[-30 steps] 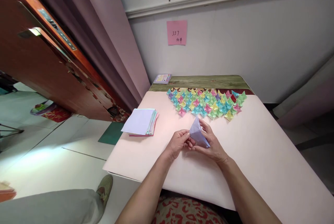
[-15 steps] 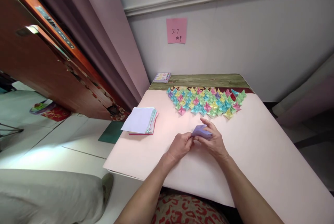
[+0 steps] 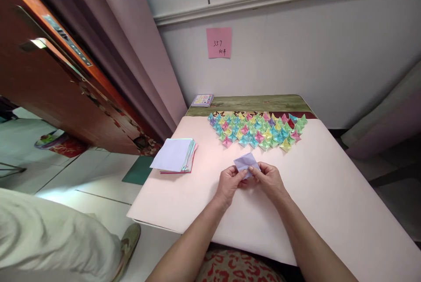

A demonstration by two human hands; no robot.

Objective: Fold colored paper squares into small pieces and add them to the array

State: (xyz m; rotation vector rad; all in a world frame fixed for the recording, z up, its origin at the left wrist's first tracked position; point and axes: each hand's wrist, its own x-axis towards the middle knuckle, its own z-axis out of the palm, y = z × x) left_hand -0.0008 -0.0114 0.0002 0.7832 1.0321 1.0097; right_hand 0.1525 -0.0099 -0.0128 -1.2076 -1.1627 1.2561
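Note:
A small folded lavender paper (image 3: 245, 161) is pinched from both sides just above the pale pink table cover (image 3: 329, 194). My left hand (image 3: 230, 182) grips its near left edge with thumb and fingers closed. My right hand (image 3: 269, 180) holds the near right edge in the same way. Beyond the hands lies a wide patch of several small folded paper pieces in pink, green, blue and yellow (image 3: 256, 129). A stack of square coloured paper sheets (image 3: 174, 155) with a lavender sheet on top rests at the table's left edge.
A small printed packet (image 3: 202, 99) lies on the green wooden tabletop by the wall. A pink note (image 3: 219, 42) is stuck on the wall. Another person's leg and shoe (image 3: 128, 240) stand on the floor at the lower left, beside a wooden door (image 3: 49, 80).
The lavender paper stood upright as a larger pointed shape a second ago. It has been folded down into a smaller flat piece, and both hands shifted slightly forward. The other person's leg moved closer.

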